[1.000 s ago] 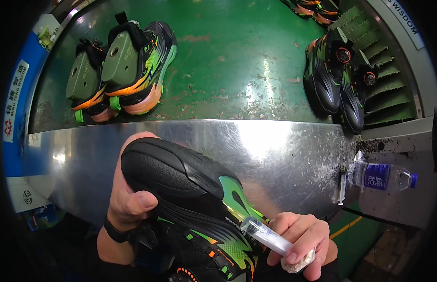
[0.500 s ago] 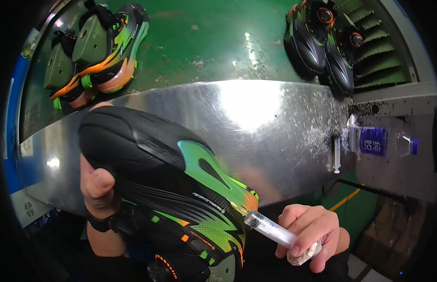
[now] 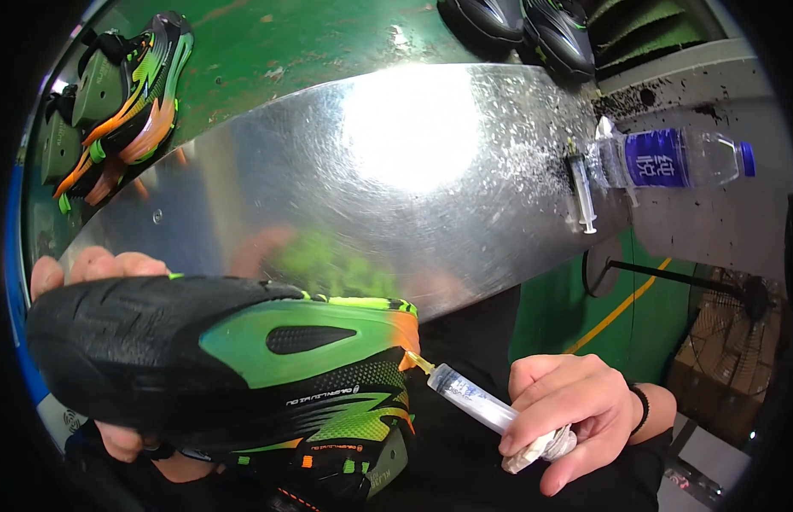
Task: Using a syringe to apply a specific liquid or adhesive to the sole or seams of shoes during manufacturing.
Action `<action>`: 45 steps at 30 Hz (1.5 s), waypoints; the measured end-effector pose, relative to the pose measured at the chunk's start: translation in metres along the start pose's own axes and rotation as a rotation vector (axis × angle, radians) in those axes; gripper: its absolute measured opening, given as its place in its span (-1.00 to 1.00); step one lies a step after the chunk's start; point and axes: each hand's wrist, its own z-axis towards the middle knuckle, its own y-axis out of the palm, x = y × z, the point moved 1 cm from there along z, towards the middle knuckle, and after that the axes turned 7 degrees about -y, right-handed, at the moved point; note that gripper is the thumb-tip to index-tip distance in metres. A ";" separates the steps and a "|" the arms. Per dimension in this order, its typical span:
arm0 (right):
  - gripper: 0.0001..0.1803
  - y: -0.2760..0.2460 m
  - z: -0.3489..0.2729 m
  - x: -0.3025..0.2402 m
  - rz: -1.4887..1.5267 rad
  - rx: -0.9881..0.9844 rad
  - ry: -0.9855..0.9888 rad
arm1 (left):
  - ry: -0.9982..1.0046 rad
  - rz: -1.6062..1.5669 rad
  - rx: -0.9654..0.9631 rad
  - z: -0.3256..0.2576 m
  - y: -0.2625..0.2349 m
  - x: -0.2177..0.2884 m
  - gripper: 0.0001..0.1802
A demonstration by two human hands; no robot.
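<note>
A black, green and orange sports shoe (image 3: 157, 350) lies tilted in my left hand (image 3: 115, 264), its sole facing up toward me. My fingers wrap over the forefoot's far edge, and the thumb shows below the near edge. In my right hand (image 3: 575, 410) is a clear syringe (image 3: 473, 398) with clear fluid-like contents. White wrapping (image 3: 537, 448) covers its plunger end, between my fingers and thumb. The syringe's yellowish tip (image 3: 419, 362) meets the orange heel edge of the shoe. A grey-green block (image 3: 389, 465) sits in the shoe's opening.
Two similar shoes (image 3: 140, 94) stand at far left on the green surface, black shoes (image 3: 554, 38) at far right. On the shiny metal plate (image 3: 268, 183) lies another syringe (image 3: 581, 192) beside a plastic bottle (image 3: 661, 159) on its side. A fan (image 3: 746, 328) stands at lower right.
The shoe has moved left, with its sole rolled further toward me. The syringe tip has shifted from the heel's side to its orange end edge. The background has slid up and left in view.
</note>
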 end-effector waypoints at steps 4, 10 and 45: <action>-0.52 0.005 0.002 -0.006 -0.036 -0.014 0.020 | -0.080 0.099 0.289 -0.016 0.027 0.018 0.27; -0.63 0.005 0.011 -0.019 -0.246 -0.140 -0.039 | 0.083 -0.028 -0.102 -0.006 0.004 0.012 0.25; -0.66 0.012 0.009 -0.009 -0.138 -0.058 -0.173 | -0.110 -0.056 -0.290 0.004 -0.010 0.010 -0.03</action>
